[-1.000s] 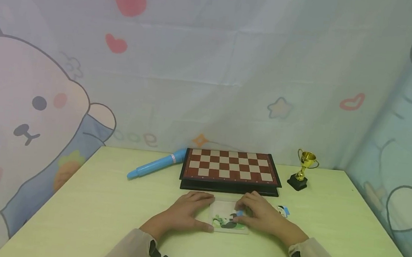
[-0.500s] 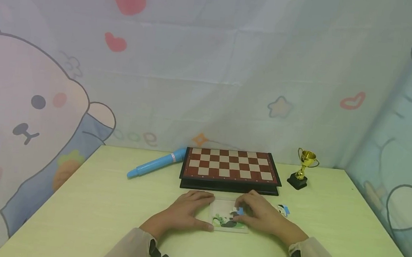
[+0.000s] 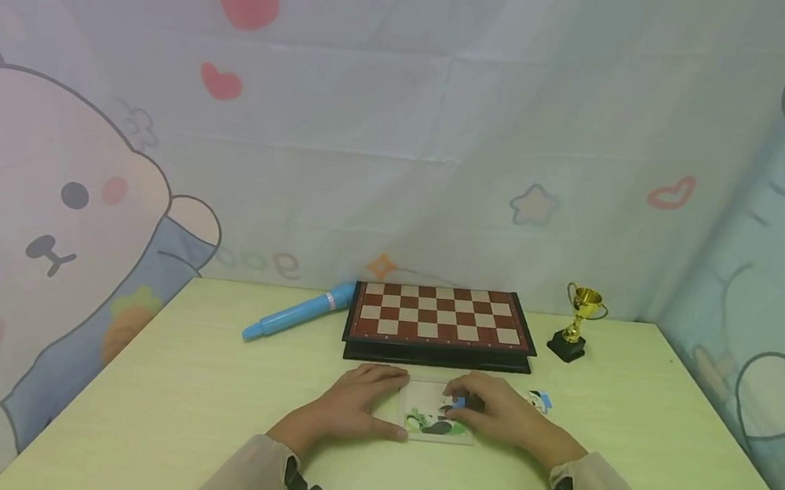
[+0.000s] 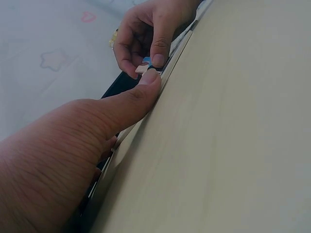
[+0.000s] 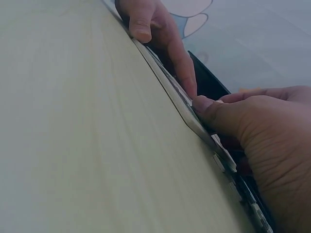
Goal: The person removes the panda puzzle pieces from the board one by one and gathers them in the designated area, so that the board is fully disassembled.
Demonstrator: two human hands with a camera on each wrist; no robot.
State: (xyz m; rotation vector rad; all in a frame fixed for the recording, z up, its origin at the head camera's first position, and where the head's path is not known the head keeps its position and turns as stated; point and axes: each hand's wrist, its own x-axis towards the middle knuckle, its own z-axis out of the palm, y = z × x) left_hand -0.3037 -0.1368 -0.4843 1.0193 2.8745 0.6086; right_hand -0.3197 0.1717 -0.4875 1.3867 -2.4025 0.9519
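Pinching a small blue-and-white puzzle piece [image 3: 458, 402] between thumb and fingertips, the right hand [image 3: 500, 417] hovers low over the puzzle tray [image 3: 420, 396], a flat pale frame lying on the worktop [image 3: 170, 413] directly before the person. In the left wrist view the piece [image 4: 146, 65] sits clamped in that curled grip [image 4: 146, 34], just above the tray's near edge [image 4: 170, 58]. Part of the picture is already in place in the tray: green and dark shapes [image 3: 428, 423] show in its near half.

On the tray's other side the left hand [image 3: 352, 407] rests flat, fingers straight and relaxed, its thumb lying along the near edge and its fingertips at the far corner; it grips nothing, only presses the frame down. From the right wrist camera, that thumb [image 5: 141, 24] and the long edge of the tray [image 5: 170, 92] run away across the wood.

Just beside the right hand, toward the worktop's right, lies a loose piece [image 3: 542, 401] with blue and black on it. Beyond the tray is a folded chessboard [image 3: 438, 324], with a blue tube-shaped toy [image 3: 296, 316] to its left and a small gold trophy [image 3: 576, 324] on a black base to its right. A cartoon-printed cloth backdrop [image 3: 404, 120] hangs behind.
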